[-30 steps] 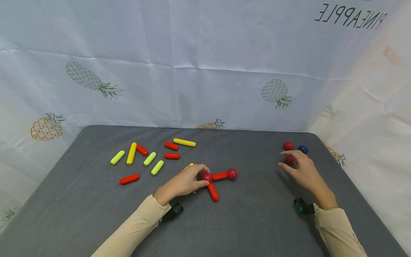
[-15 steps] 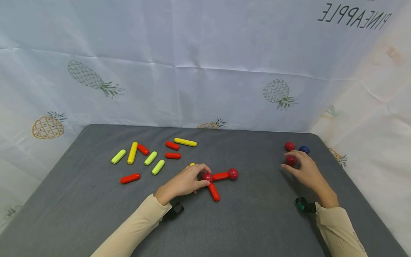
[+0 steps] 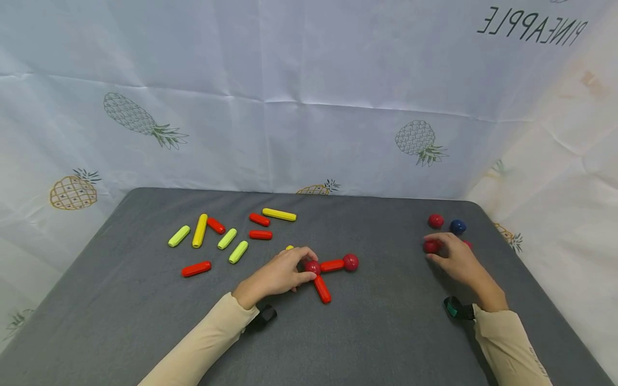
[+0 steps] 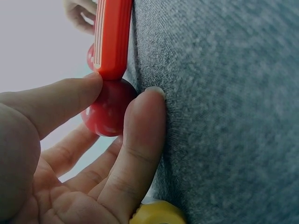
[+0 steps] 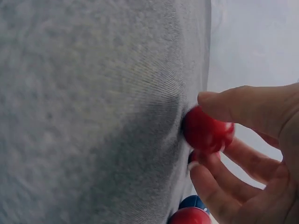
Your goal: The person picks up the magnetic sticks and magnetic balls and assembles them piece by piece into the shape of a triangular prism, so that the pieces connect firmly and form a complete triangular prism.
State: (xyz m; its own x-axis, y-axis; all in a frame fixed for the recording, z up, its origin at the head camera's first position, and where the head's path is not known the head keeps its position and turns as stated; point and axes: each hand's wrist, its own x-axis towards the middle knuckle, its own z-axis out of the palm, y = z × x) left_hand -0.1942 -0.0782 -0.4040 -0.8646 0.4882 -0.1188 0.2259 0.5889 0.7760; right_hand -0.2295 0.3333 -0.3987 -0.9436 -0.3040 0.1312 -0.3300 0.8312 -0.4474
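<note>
My left hand (image 3: 280,271) pinches a glossy red ball (image 4: 110,109) between thumb and index finger. Two red rods, one (image 3: 331,265) pointing right and another (image 3: 322,289) pointing toward me, meet this ball. At the right rod's far end sits a second red ball (image 3: 351,262). On the right side of the table, my right hand (image 3: 458,260) has its thumb and fingers round a red ball (image 5: 208,130), low over the cloth. Close by are another red ball (image 3: 435,221), a blue ball (image 3: 457,227) and a red ball (image 3: 467,244) mostly hidden by that hand.
Loose red rods (image 3: 196,268), lime rods (image 3: 238,252) and yellow rods (image 3: 279,214) lie on the grey table (image 3: 120,321) at left. A yellow piece (image 4: 159,213) peeks out beside my left hand. A white pineapple-print curtain (image 3: 289,134) hangs behind.
My right hand has closed round the red ball, which has shifted slightly left and nearer to me. Another red ball now shows behind that hand. My left hand has stayed in place.
</note>
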